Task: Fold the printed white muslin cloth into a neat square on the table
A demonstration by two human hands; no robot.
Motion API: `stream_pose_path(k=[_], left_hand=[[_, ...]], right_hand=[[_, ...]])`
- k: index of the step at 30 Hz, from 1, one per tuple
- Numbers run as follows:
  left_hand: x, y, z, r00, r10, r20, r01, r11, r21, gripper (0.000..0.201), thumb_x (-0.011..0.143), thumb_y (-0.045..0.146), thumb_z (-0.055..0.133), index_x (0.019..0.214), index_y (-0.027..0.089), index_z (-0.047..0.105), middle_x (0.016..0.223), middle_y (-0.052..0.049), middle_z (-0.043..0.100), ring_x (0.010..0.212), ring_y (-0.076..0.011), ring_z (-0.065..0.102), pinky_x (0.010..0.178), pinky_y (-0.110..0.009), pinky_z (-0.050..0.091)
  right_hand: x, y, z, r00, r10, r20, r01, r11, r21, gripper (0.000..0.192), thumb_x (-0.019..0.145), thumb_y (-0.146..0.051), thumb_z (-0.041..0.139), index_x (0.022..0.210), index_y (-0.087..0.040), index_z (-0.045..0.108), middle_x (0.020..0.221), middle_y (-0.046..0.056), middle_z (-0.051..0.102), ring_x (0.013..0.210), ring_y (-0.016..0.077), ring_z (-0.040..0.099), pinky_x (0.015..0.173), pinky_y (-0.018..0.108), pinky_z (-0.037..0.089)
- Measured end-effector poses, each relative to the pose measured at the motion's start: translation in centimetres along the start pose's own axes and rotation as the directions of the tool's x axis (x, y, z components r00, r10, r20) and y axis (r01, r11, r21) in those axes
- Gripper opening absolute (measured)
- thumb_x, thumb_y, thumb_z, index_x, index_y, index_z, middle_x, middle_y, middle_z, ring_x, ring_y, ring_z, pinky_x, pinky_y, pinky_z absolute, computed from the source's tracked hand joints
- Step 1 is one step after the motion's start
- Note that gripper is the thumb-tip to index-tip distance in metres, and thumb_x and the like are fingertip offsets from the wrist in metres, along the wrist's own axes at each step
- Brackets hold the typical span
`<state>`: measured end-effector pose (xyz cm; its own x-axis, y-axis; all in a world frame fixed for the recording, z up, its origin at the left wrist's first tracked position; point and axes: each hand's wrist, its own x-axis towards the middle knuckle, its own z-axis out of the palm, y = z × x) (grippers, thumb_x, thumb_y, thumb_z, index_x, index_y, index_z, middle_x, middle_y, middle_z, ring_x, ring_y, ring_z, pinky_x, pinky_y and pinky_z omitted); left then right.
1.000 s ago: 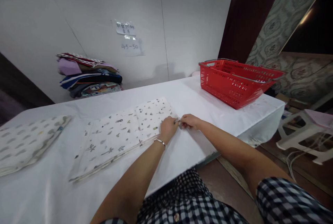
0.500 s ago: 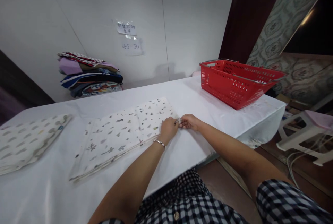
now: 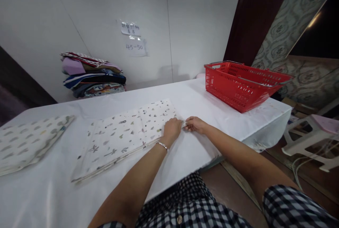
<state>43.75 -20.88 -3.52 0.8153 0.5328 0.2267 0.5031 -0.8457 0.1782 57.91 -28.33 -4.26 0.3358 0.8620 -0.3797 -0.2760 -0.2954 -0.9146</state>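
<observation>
A folded white cloth with small grey and green prints lies on the table, its layers stacked along the near edge. My left hand, with a silver bracelet at the wrist, is closed on the cloth's right end. My right hand is just to the right, its fingers pinching a small bit of the cloth's corner that sticks out between both hands. The fingertips are partly hidden, so the exact hold is hard to see.
Another folded white cloth with grey leaf-like prints lies at the left. A pile of folded fabrics stands against the wall. At the back right of the white-covered table sits a red basket. A stool stands beyond the right end.
Both hands stay at the cloth's right corner, with the fingers shifting slightly around it. The right hand has moved a touch to the right. The cloth lies as before.
</observation>
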Motion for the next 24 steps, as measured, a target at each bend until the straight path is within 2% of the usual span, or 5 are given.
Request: stream_pose_path(k=[2, 7, 16, 20, 24], left_hand=[[-0.1, 0.3, 0.4, 0.999, 0.044, 0.026, -0.046, 0.998, 0.048, 0.027, 0.090, 0.023, 0.036, 0.090, 0.018, 0.063, 0.090, -0.008, 0.057, 0.089, -0.0197, 0.052, 0.073, -0.031, 0.038], [-0.1, 0.5, 1.2, 0.997, 0.071, 0.031, -0.073, 0.996, 0.058, 0.026, 0.088, 0.016, 0.037, 0.093, 0.016, 0.063, 0.089, -0.009, 0.056, 0.089, -0.0209, 0.052, 0.074, -0.033, 0.040], [-1.3, 0.7, 0.4, 0.999, 0.045, 0.017, -0.046, 0.997, 0.069, 0.020, 0.083, 0.013, 0.045, 0.096, 0.016, 0.060, 0.095, -0.009, 0.056, 0.095, -0.0197, 0.050, 0.077, -0.032, 0.040], [-3.2, -1.1, -0.1, 0.999, 0.006, 0.040, -0.012, 0.989, 0.144, 0.021, 0.081, 0.007, 0.043, 0.094, 0.013, 0.058, 0.098, -0.010, 0.055, 0.097, -0.0218, 0.048, 0.076, -0.035, 0.040], [-6.7, -4.6, -1.4, 0.999, 0.006, 0.041, -0.014, 0.978, 0.207, 0.022, 0.081, 0.005, 0.041, 0.093, 0.014, 0.058, 0.098, -0.009, 0.056, 0.095, -0.0218, 0.047, 0.075, -0.035, 0.040]], right_hand=[[-0.1, 0.0, 0.0, 1.000, -0.008, 0.000, 0.008, 1.000, -0.005, 0.018, 0.074, -0.003, 0.053, 0.083, -0.017, 0.045, 0.056, 0.001, 0.063, 0.047, 0.0119, 0.059, 0.041, 0.018, 0.045], [-0.2, 0.0, 0.3, 1.000, -0.021, -0.005, 0.021, 0.999, -0.035, 0.007, 0.079, -0.015, 0.053, 0.081, -0.018, 0.047, 0.056, 0.000, 0.061, 0.051, 0.0133, 0.062, 0.040, 0.018, 0.044], [-0.6, 0.0, 0.6, 0.998, 0.003, -0.067, -0.015, 0.982, -0.190, 0.015, 0.075, -0.012, 0.052, 0.085, -0.019, 0.044, 0.050, 0.000, 0.060, 0.042, 0.0111, 0.055, 0.035, 0.016, 0.036], [-0.4, 0.2, 0.2, 0.993, -0.017, -0.113, -0.025, 0.930, -0.367, 0.014, 0.074, -0.015, 0.053, 0.085, -0.020, 0.046, 0.051, -0.002, 0.059, 0.041, 0.0099, 0.052, 0.036, 0.016, 0.033], [0.1, 0.7, -0.3, 0.992, -0.061, -0.110, 0.001, 0.881, -0.473, 0.013, 0.072, -0.019, 0.053, 0.083, -0.021, 0.047, 0.055, -0.003, 0.058, 0.044, 0.0099, 0.052, 0.037, 0.017, 0.031]])
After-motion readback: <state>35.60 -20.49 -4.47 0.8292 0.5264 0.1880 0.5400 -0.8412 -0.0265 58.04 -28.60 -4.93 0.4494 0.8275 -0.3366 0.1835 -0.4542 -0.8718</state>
